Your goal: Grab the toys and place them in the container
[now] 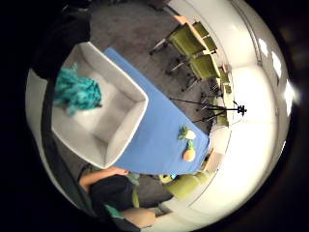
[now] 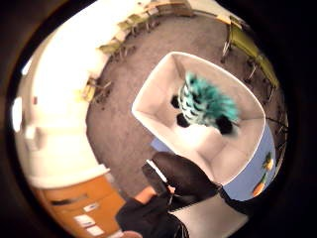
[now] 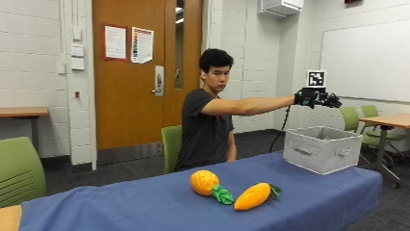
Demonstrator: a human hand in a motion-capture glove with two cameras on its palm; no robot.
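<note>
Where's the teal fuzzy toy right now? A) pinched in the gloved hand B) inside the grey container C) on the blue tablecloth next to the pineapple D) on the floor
B: both palm views show the teal fuzzy toy within the walls of the grey container, and the outside view has the gloved right hand above it with nothing in it.

We identify the setting as a classroom or meeting room: painted block walls (image 3: 38,57), a whiteboard (image 3: 365,60) at 2 o'clock, a wooden door (image 3: 137,72) with posted notices at 11 o'clock, green chairs (image 3: 19,168), and grey carpet (image 1: 140,43).
</note>
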